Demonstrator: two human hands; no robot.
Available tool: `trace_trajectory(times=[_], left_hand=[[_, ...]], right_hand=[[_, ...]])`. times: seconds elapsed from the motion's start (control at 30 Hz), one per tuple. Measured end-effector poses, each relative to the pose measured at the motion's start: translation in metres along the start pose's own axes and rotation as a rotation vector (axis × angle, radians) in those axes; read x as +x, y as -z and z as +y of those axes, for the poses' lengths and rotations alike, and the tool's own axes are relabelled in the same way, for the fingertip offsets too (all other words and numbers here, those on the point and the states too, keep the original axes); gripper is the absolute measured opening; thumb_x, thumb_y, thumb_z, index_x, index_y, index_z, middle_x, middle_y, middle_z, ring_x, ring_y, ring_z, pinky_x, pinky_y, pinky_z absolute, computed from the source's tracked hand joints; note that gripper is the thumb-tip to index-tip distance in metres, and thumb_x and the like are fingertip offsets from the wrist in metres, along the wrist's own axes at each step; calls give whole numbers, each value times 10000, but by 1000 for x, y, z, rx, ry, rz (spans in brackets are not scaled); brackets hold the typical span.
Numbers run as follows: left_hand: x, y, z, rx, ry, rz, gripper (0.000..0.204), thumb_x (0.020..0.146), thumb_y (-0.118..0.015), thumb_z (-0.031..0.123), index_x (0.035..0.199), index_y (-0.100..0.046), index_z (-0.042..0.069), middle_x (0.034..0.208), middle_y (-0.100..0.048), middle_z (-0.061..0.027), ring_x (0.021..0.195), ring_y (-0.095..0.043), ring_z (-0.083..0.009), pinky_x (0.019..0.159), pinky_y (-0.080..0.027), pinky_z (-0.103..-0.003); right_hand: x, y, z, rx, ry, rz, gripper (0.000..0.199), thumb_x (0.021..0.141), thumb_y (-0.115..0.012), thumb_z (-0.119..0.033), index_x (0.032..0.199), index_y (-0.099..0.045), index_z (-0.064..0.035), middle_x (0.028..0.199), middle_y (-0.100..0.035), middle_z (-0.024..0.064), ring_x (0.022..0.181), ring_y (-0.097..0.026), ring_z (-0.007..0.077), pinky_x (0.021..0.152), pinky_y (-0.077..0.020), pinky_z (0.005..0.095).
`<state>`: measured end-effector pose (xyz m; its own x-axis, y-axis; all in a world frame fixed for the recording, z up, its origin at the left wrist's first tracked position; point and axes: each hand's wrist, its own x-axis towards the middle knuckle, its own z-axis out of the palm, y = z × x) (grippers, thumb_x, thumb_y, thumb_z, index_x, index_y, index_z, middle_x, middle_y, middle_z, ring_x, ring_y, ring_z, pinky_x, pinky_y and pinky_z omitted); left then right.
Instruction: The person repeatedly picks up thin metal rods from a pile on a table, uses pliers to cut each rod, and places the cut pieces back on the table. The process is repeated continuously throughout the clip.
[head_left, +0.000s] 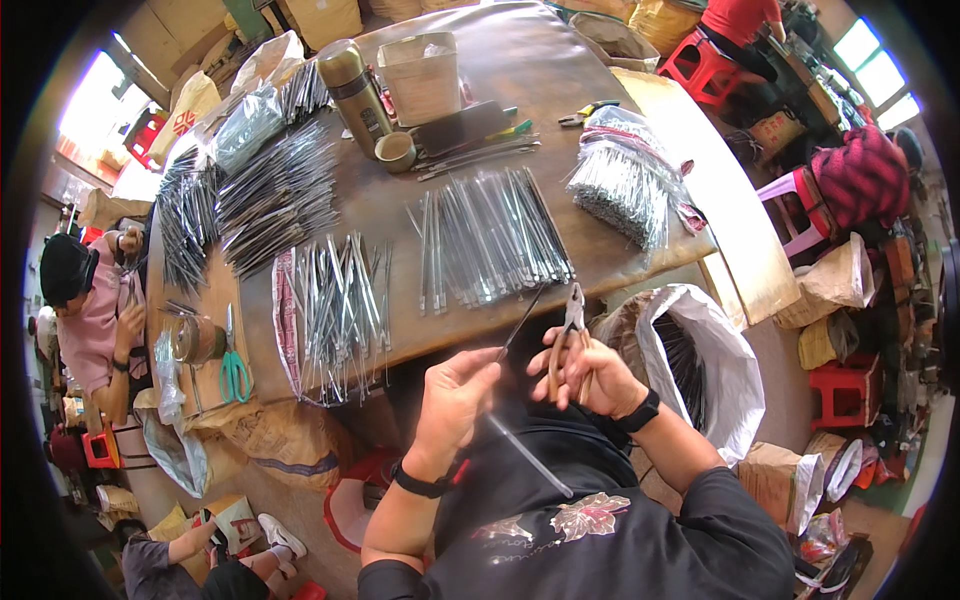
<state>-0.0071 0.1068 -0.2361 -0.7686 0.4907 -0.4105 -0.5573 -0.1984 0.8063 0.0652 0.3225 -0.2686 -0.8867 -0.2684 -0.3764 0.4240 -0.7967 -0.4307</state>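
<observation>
My left hand pinches a long thin metal strip between thumb and fingers. One end of the strip points up toward the table edge; the other hangs blurred in front of my black shirt. My right hand is wrapped round the handles of a pair of pliers, whose jaws point upward close to the strip's upper end. Whether the jaws touch the strip I cannot tell. Just beyond my hands, a flat row of similar metal strips lies on the table, with another loose pile to its left.
The wooden table also bears strip bundles, a thermos, a square bin, a cup, teal scissors and a bag of strips. A white sack stands at my right. Other people sit nearby.
</observation>
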Motion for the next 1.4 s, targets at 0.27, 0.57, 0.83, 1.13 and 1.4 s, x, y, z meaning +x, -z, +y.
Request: trace_trajectory(times=[0.27, 0.57, 0.83, 1.13, 1.4], left_hand=[[-1, -10, 5, 133, -132, 6, 216, 869, -644, 12, 1081, -664, -18, 732, -609, 13, 495, -449, -25, 454, -358, -165], [-2, -11, 9, 124, -79, 19, 210, 867, -645, 11, 1074, -663, -22, 710, -598, 12, 484, -449, -30, 448, -355, -167], [-10, -10, 18, 408, -152, 2, 263, 927, -562, 72, 1162, -622, -31, 897, -554, -10, 692, -531, -56, 532, -364, -169], [-16, 10, 29, 989, -536, 183, 267, 843, -619, -23, 1107, -655, -26, 765, -548, -65, 629, -546, -117, 586, -438, -238], [13, 95, 49, 1169, -381, 573, 261, 858, -594, 93, 1064, -646, -60, 946, -608, -197, 731, -633, -273, 665, -505, -351]], right_hand=[[-6, -20, -10, -1402, 126, 42, 812, 682, -534, -75, 1450, -269, -59, 1165, -482, 174, 1023, -524, 304, 894, -443, 364], [-4, -11, -12, -1675, 558, 36, 526, 704, -547, -74, 1227, -522, -30, 971, -603, 212, 856, -604, 393, 746, -500, 416], [-8, -20, -16, -1658, 456, 130, 355, 725, -562, -76, 1075, -589, -24, 773, -607, 201, 729, -613, 394, 671, -505, 416], [14, -22, -5, -1576, 386, 107, 513, 779, -507, -95, 1290, -473, -77, 846, -628, 155, 757, -620, 348, 703, -496, 419], [2, -16, -28, -424, 156, 96, 624, 746, -466, -100, 1353, -372, 10, 873, -620, 162, 712, -644, 250, 662, -522, 349]])
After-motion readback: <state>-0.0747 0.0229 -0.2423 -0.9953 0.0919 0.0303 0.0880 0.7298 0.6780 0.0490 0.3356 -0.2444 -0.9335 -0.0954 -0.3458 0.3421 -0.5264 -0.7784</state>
